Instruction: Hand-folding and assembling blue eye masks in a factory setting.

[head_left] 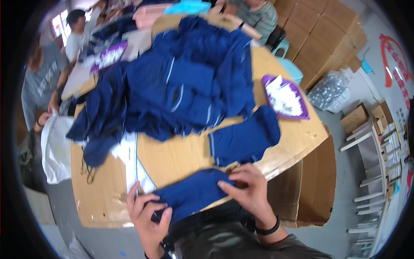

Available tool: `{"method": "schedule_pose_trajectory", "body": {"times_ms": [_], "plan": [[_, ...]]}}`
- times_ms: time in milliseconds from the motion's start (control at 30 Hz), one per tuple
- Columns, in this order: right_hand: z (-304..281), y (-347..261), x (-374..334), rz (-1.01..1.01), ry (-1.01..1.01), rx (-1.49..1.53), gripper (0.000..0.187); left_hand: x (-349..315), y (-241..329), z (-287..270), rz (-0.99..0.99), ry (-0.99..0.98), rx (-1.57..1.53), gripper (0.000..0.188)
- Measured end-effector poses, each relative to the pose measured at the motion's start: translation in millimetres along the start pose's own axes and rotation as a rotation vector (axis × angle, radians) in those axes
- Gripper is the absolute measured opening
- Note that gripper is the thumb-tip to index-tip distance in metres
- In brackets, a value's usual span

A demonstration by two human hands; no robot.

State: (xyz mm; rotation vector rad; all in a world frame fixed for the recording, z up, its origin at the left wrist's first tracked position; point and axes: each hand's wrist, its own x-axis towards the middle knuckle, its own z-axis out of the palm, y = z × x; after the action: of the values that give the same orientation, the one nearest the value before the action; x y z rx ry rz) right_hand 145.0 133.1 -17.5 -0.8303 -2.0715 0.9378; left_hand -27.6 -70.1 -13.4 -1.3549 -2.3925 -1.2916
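A folded piece of dark blue cloth [192, 192] lies at the table's near edge, in front of my body. My left hand [148, 211] has its bent fingers and thumb around the left end of this piece. At the opposite end, my right hand [250, 187] pinches the upper right corner between thumb and fingers. Just beyond my right hand rests another folded blue cloth piece [246, 136] with pale stitching along its edge. A large heap of blue garments [189, 86] covers the table's middle and far side.
A purple tray [286, 115] of white slips sits at the table's right; a similar tray [95, 67] is far left. A white ruler-marked sheet [131, 159] lies left. Other people work left and across. Cardboard boxes [319, 39] and white stools [375, 159] stand right.
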Motion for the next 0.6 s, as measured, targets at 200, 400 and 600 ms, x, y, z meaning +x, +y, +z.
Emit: {"method": "schedule_pose_trajectory", "body": {"times_ms": [200, 400, 600], "plan": [[-12.4, 0.0, -5.9, -0.031, -0.068, 0.313, 0.028, -2.0, 24.9, 9.1, 0.059, 0.160, 0.203, 0.015], [-15.4, -10.8, -30.4, 0.126, -0.128, 0.746, 0.036, -23.7, 32.2, -0.1, 0.314, 0.286, 0.104, 0.036], [-14.7, -47.1, -61.7, 0.019, -0.315, 0.821, 0.016, -44.4, 101.9, 34.6, 0.317, -0.001, -0.502, 0.063]]}}
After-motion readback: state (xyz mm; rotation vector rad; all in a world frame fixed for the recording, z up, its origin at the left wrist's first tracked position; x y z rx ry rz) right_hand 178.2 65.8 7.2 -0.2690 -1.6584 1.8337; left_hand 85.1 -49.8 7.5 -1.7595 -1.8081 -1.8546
